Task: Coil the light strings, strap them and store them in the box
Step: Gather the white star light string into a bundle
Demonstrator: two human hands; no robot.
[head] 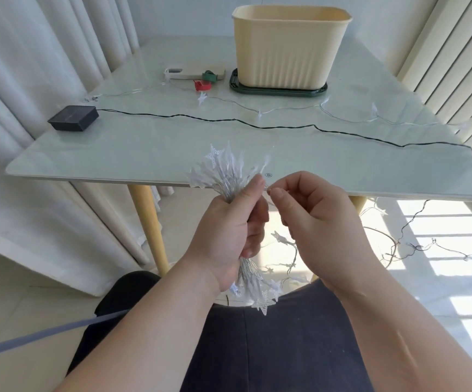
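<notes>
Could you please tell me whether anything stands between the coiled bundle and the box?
Only a black wire and a clear star string lie flat on the table between bundle and box; nothing upright.

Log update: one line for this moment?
left hand grips star-light bundle | right hand pinches wire | straps on table
</notes>
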